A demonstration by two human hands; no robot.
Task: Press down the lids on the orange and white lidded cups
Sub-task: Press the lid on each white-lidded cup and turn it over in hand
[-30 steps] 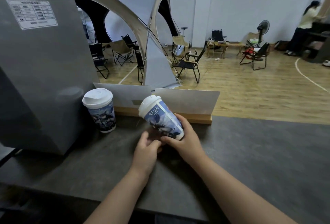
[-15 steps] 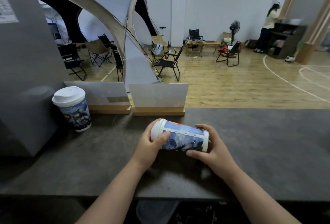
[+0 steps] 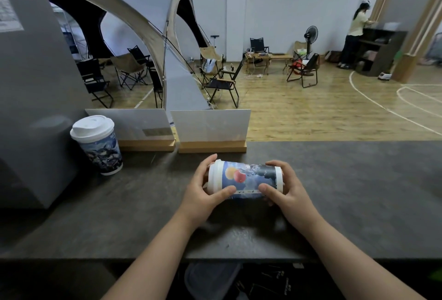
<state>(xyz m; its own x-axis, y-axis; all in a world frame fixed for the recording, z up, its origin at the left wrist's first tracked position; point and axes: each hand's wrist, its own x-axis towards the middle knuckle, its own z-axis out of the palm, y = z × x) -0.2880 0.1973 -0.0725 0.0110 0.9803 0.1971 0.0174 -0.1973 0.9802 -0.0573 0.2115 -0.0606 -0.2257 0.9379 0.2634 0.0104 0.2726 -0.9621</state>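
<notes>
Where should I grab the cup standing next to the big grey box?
Wrap a hand round the printed paper wall of the standing cup, just under its white lid. It is upright and widens upward, so it shouldn't slip. Come from the right: the grey box crowds its left. The left hand and right hand hold the other cup.

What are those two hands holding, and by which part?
One lidded cup, held sideways. The left hand grips it at the white lid end; the right hand grips the base end. The second cup stands untouched at the left.
</notes>
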